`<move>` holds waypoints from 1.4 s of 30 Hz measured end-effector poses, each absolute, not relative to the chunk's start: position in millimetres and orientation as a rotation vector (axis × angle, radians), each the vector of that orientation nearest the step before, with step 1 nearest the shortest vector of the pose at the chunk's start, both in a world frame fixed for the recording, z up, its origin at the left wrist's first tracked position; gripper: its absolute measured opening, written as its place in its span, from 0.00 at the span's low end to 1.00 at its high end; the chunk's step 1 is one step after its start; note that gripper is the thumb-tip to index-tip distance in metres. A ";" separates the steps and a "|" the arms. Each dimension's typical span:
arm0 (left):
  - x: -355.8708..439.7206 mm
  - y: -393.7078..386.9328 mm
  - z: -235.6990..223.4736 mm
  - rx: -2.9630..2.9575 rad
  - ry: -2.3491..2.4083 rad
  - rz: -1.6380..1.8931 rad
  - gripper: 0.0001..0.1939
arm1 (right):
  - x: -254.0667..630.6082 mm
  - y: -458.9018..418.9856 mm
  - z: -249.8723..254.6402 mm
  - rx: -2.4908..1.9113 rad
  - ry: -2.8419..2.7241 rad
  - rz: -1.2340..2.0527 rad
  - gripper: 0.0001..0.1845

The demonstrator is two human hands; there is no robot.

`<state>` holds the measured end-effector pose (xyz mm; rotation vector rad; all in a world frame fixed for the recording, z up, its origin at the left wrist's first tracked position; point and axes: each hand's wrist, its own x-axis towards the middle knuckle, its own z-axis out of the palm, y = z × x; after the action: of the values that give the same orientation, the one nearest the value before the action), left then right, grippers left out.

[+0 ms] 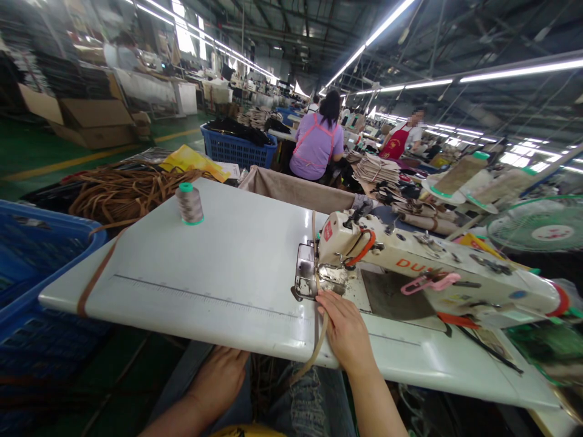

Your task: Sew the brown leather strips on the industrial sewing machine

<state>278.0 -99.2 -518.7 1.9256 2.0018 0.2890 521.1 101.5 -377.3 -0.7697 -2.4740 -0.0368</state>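
A narrow tan strap (pixel 321 337) rises from my lap over the table's front edge. It passes under the fingers of my right hand (pixel 345 326) and on to the needle area of a white sewing machine (pixel 387 255). My right fingers pinch and press it just in front of the metal needle plate (pixel 306 270). Behind the machine head, more of the strap lies toward the far edge. My left hand (pixel 222 371) is low by my lap at the front edge, its fingertips hidden under the white tabletop (pixel 228 243).
A grey thread cone (pixel 190 204) stands on the tabletop at the back left. Blue baskets (pixel 50 243) and a heap of brown straps (pixel 122 197) are at the left. A fabric-lined bin (pixel 296 189) sits behind the table. A green fan (pixel 542 227) is at the right; people work beyond.
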 end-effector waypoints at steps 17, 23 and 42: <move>277.8 -100.1 -521.4 1.938 2.012 0.296 0.26 | 521.9 102.3 -377.3 -0.770 -2.482 -0.061 0.16; 277.7 -99.7 -519.8 1.950 2.007 0.270 0.26 | 521.4 102.3 -378.8 -0.768 -2.485 -0.060 0.16; 278.0 -97.9 -514.6 1.874 2.002 0.259 0.26 | 521.7 102.6 -379.0 -0.761 -2.489 -0.068 0.17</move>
<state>278.0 -97.9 -514.6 1.8735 2.0020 0.2594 521.7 102.6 -379.0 -0.7612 -2.4893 -0.0677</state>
